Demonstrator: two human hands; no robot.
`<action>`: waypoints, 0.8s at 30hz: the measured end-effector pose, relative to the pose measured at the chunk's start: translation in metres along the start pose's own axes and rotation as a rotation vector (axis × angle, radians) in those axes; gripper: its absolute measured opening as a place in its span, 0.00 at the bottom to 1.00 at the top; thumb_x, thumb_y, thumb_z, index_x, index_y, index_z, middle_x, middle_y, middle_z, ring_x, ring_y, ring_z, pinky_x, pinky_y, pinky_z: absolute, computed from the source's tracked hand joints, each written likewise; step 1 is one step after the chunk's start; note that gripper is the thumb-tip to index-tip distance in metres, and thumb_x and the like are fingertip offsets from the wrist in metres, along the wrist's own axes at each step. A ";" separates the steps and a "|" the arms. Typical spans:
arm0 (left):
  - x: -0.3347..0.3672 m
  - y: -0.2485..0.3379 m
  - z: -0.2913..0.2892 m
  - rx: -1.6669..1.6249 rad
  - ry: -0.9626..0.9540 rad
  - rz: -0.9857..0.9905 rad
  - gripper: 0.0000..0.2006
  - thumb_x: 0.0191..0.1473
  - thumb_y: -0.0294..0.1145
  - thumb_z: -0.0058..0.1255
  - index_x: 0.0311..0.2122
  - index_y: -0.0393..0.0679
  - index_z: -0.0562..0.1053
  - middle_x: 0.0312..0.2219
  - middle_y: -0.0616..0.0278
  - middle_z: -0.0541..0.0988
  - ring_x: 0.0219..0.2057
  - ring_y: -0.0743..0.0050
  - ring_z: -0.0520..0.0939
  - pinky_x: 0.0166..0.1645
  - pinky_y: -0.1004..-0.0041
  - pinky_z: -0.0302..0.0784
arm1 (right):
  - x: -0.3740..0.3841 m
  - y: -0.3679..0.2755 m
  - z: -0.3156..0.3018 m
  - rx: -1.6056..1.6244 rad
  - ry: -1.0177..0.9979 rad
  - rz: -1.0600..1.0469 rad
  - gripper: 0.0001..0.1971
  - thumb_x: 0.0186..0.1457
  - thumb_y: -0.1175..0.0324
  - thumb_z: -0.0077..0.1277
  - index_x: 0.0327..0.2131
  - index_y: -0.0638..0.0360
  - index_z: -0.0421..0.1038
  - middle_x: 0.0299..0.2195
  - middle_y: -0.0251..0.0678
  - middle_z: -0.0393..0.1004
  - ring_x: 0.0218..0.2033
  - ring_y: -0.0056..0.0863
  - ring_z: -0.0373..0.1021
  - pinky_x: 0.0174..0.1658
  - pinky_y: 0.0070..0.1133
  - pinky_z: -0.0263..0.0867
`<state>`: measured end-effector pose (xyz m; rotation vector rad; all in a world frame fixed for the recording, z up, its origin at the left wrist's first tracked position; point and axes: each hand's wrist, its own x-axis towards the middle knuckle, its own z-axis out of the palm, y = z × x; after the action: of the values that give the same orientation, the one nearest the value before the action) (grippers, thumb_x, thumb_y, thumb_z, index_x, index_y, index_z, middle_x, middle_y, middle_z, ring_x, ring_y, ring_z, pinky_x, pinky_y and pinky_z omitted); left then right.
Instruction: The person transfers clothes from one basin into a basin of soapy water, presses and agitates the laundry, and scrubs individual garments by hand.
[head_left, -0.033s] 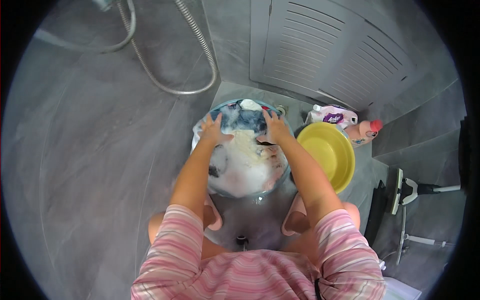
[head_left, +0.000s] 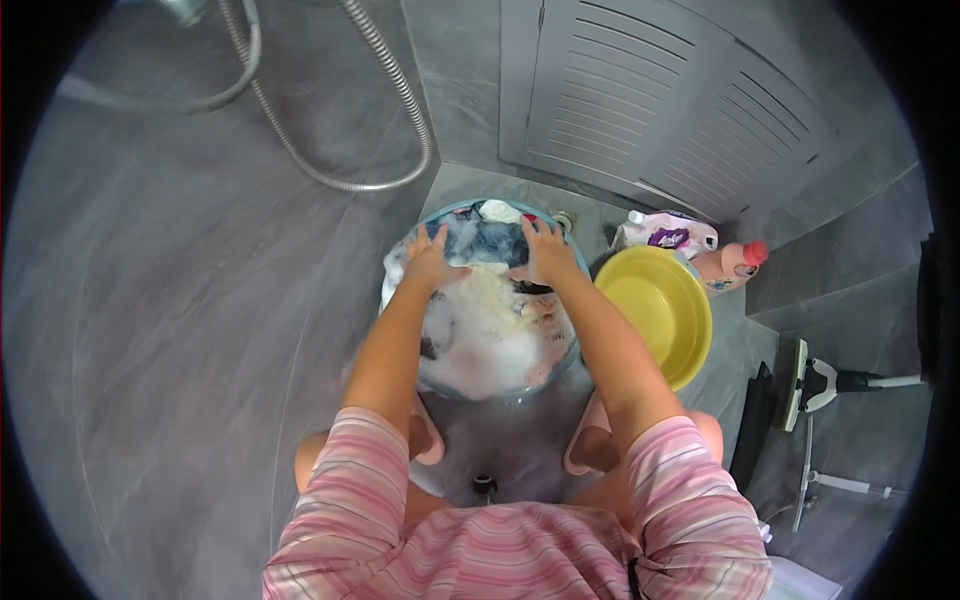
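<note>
A round blue tub (head_left: 470, 389) holds wet laundry under white suds. My left hand (head_left: 430, 260) lies over the left part of the pile with its fingers spread. Opposite it, my right hand (head_left: 546, 252) rests on the right part, fingers also apart. Dark blue cloth (head_left: 490, 240) is bunched between and beyond the fingertips. Nearer to me lies a cream garment (head_left: 490, 290), partly covered by foam (head_left: 490, 355). A small white cloth (head_left: 499, 210) sits at the tub's far rim. How deep the laundry goes is hidden by the suds.
Right of the tub stands a yellow basin (head_left: 655, 315). Behind it are a white and purple detergent pouch (head_left: 668, 233) and a pink bottle with a red cap (head_left: 732, 266). A metal shower hose (head_left: 400, 90) hangs at upper left; a squeegee (head_left: 800, 385) is at right.
Both hands have shifted only very slightly over the laundry, with the right thumb a little farther left. The tub and basin stay where they were.
</note>
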<state>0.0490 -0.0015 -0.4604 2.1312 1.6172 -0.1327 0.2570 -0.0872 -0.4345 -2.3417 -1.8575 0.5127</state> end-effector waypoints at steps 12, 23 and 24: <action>0.106 0.027 0.063 0.150 -0.172 0.086 0.60 0.26 0.56 0.63 0.62 0.50 0.41 0.59 0.56 0.55 0.59 0.52 0.56 0.59 0.58 0.54 | 0.116 0.023 0.083 -0.062 -0.200 0.156 0.47 0.31 0.53 0.65 0.56 0.53 0.51 0.51 0.41 0.64 0.55 0.39 0.58 0.53 0.43 0.52; 0.061 0.026 0.073 0.091 -0.177 0.171 0.22 0.34 0.45 0.57 0.38 0.47 0.75 0.40 0.48 0.75 0.44 0.51 0.75 0.47 0.57 0.71 | 0.060 0.035 0.074 0.050 -0.217 0.062 0.32 0.36 0.54 0.57 0.46 0.59 0.63 0.40 0.48 0.72 0.44 0.42 0.69 0.47 0.39 0.61; 0.047 0.026 0.070 0.090 -0.166 0.175 0.22 0.34 0.45 0.57 0.38 0.47 0.75 0.40 0.48 0.75 0.44 0.51 0.75 0.47 0.57 0.71 | 0.046 0.032 0.065 0.055 -0.240 0.037 0.32 0.36 0.54 0.57 0.46 0.59 0.63 0.40 0.49 0.72 0.44 0.42 0.69 0.45 0.38 0.63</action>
<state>0.1014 0.0062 -0.5314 2.2530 1.3486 -0.3232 0.2741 -0.0585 -0.5137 -2.3724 -1.8688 0.8730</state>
